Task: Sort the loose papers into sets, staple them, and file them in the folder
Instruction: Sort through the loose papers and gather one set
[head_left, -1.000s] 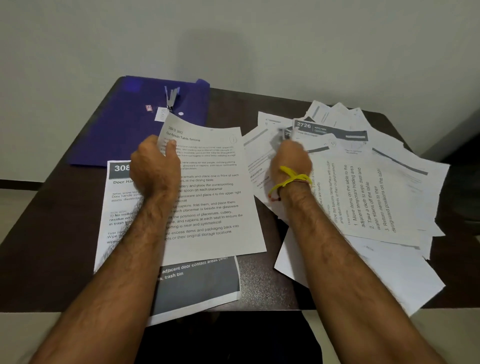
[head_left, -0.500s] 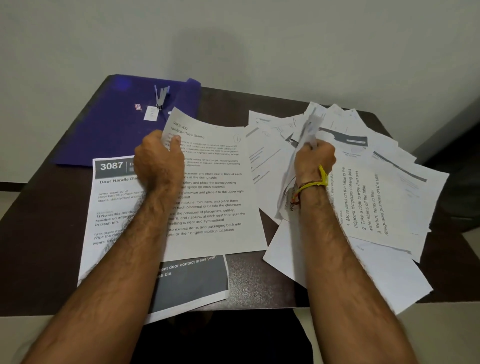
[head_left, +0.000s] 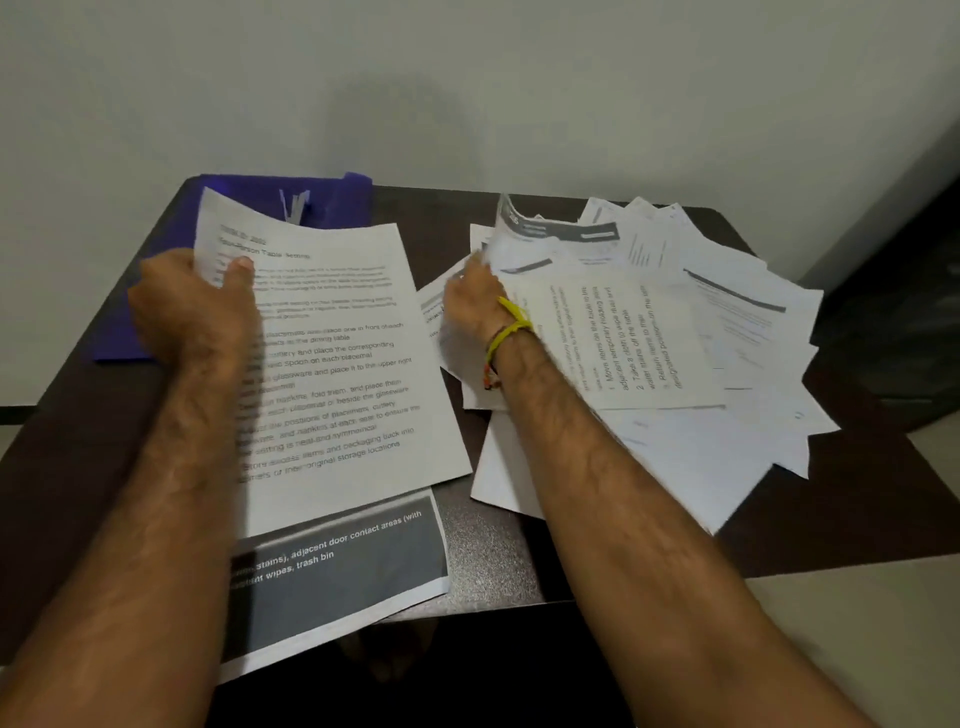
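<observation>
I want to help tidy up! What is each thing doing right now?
left hand: grips the table-setting sheet, thumb on top.
table-setting sheet: held, top edge lifted.
right hand: reaches into the loose pile; grip unclear.
loose pile: fanned out, unsorted.
door-handle sheet: flat underneath.
purple folder: closed, flat.
stapler: lying on the folder, unused.

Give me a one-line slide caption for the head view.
Left hand grips a printed white sheet; right hand digs into fanned loose papers.

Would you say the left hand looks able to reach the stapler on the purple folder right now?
Probably not yet: the left hand grips the printed white sheet, whose raised top corner partly covers the silver stapler on the purple folder.
</observation>
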